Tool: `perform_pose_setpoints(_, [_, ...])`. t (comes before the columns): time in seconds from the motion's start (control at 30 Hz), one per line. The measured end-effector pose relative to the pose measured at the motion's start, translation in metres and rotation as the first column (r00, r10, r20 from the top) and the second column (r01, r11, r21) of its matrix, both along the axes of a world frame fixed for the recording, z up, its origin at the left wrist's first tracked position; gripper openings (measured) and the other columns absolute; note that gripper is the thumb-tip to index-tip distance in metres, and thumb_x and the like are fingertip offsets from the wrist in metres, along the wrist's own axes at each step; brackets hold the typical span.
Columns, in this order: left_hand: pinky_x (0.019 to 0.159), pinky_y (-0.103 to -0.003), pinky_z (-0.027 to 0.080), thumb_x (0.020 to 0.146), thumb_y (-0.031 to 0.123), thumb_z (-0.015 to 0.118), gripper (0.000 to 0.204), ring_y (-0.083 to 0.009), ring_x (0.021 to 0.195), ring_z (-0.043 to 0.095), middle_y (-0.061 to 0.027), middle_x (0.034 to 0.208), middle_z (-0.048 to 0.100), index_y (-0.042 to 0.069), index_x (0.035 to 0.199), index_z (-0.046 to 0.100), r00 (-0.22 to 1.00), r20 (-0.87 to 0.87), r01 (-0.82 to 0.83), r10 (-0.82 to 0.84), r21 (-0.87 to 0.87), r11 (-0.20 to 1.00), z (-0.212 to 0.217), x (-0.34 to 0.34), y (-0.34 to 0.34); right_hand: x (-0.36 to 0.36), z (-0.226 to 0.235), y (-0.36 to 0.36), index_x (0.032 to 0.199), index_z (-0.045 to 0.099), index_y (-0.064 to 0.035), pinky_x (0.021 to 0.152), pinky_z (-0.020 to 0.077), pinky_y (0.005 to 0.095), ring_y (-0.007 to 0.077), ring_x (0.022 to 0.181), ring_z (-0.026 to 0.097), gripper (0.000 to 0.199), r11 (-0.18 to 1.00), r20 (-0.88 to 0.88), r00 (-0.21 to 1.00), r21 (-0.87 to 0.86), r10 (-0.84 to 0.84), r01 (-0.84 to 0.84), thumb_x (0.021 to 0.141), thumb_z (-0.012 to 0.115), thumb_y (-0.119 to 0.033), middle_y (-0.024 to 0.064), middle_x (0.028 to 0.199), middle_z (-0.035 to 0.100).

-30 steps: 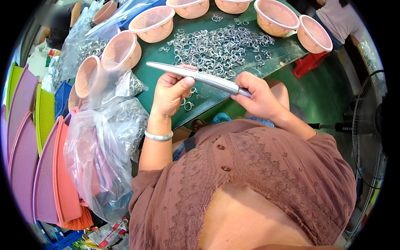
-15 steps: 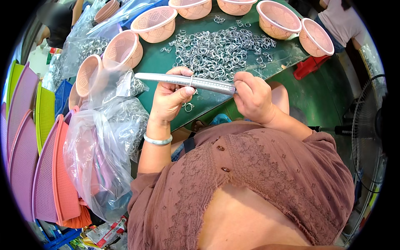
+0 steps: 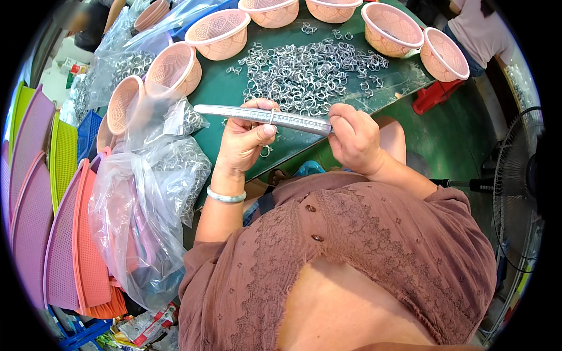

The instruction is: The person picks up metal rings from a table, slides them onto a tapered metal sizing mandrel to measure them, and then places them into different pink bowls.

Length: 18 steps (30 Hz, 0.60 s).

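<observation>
A person sits at a green surface [image 3: 222,93] and holds a long tapered metal rod [image 3: 263,116] level above its near edge, one hand at each end region. The right hand [image 3: 354,139] has its fingers closed around the thicker end, which seems to steady the rod like a handle. The left hand [image 3: 246,140] cups the rod from below near its middle, with the thumb pressed beside a small metal ring [image 3: 272,115] that sits around the rod. Holding the rod level and close to the body probably lets the ring slide along the taper while both hands keep control.

Just beyond the rod lies a loose heap of metal rings [image 3: 310,73] spread on the surface, within easy reach of either hand. Pink plastic baskets [image 3: 219,35] stand around the far and left edges of the heap, likely placed there to receive sorted pieces. Clear plastic bags [image 3: 152,193] with more rings slump at the person's left, beside stacked pink and green trays [image 3: 52,234].

The rod's thick end is hidden inside the right fist, so its shape there cannot be told. The left fingertips are mostly behind the rod. Whether another ring lies in the left palm is hard to make out. A fan [image 3: 518,187] is cut off at the right rim, and another person's torso [image 3: 477,29] shows only partly at the top right.
</observation>
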<state>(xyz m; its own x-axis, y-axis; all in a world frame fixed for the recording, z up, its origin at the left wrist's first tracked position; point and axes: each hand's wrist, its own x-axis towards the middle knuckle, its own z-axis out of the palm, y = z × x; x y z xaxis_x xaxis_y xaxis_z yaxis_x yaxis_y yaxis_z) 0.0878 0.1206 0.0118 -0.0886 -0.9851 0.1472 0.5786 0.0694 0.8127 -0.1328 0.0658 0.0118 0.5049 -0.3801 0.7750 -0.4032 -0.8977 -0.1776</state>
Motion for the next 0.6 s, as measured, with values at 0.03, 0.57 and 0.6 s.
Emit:
perform_pose_setpoints(0.03, [0.049,-0.019,0.035,0.074,0.000,0.068,0.037,-0.0067,0.061,0.046,-0.0109,0.100,0.056,0.004,0.108,0.054,1.000,-0.019,-0.005,0.005,0.013,1.000,-0.001,-0.001,0.001,0.000,0.000,0.000,0.075,0.052,-0.0047,0.051,0.0406,0.0305,0.0205,0.056,0.051,0.015,1.000,0.002,1.000,-0.001,-0.002,0.002,0.062,0.060,-0.002,0.0052,0.086,0.055])
perform_pose_setpoints(0.57, [0.050,-0.019,0.034,0.077,0.001,0.068,0.031,-0.0058,0.058,0.044,-0.0014,0.077,0.054,0.000,0.106,0.056,0.978,0.062,-0.200,0.197,0.036,0.979,0.003,-0.003,0.004,0.004,0.009,0.001,0.073,0.048,-0.0057,0.051,0.0411,0.0339,0.0248,0.056,0.051,0.015,0.990,-0.039,0.998,0.137,0.042,-0.036,0.065,0.060,-0.003,0.0063,0.081,0.051])
perform_pose_setpoints(0.6, [0.050,-0.019,0.033,0.078,0.002,0.066,0.027,-0.0058,0.057,0.042,-0.0004,0.074,0.052,0.000,0.104,0.057,0.969,0.059,-0.244,0.241,0.053,0.968,0.005,-0.005,0.004,0.004,0.012,0.002,0.074,0.047,-0.0055,0.052,0.0415,0.0342,0.0255,0.057,0.051,0.015,0.984,-0.058,0.997,0.173,0.049,-0.038,0.065,0.060,-0.004,0.0067,0.082,0.051])
